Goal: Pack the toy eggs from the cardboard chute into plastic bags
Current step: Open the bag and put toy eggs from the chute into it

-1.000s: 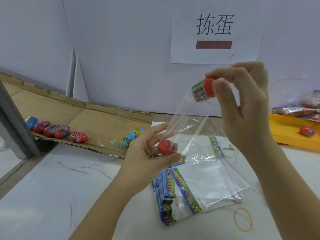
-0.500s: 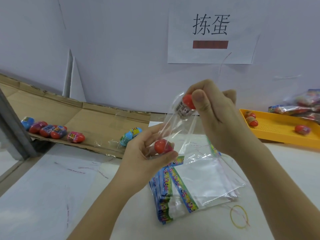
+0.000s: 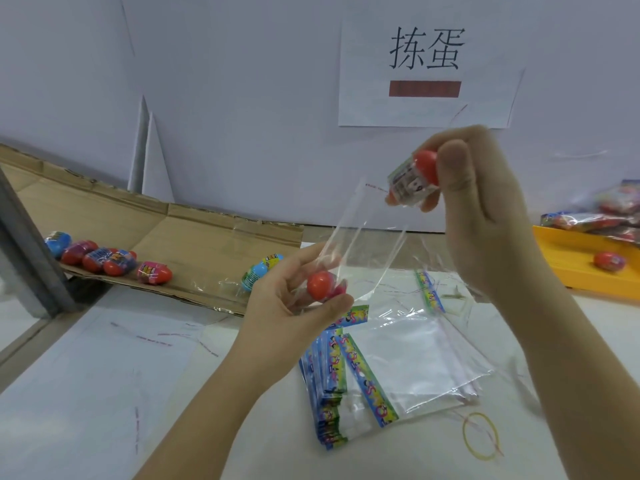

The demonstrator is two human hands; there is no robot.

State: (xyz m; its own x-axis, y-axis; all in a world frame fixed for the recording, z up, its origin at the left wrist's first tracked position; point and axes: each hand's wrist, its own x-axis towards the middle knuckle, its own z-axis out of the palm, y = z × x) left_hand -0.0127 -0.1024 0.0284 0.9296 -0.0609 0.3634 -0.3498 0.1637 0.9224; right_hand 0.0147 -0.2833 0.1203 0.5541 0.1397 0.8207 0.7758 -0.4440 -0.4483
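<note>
The left hand [image 3: 294, 306] pinches 1 red egg [image 3: 320, 285] through the clear bag [image 3: 367, 244], steadying its bottom. The right hand [image 3: 485, 216] clamps a 2nd egg [image 3: 415, 178] at the raised mouth, apparently ready to drop it in. More wait on the cardboard chute [image 3: 194, 244].

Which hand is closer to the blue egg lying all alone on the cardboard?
Left. The left hand, gripping the plastic bag, is right beside the blue egg; the right hand is higher and much farther right, holding a red egg.
</note>
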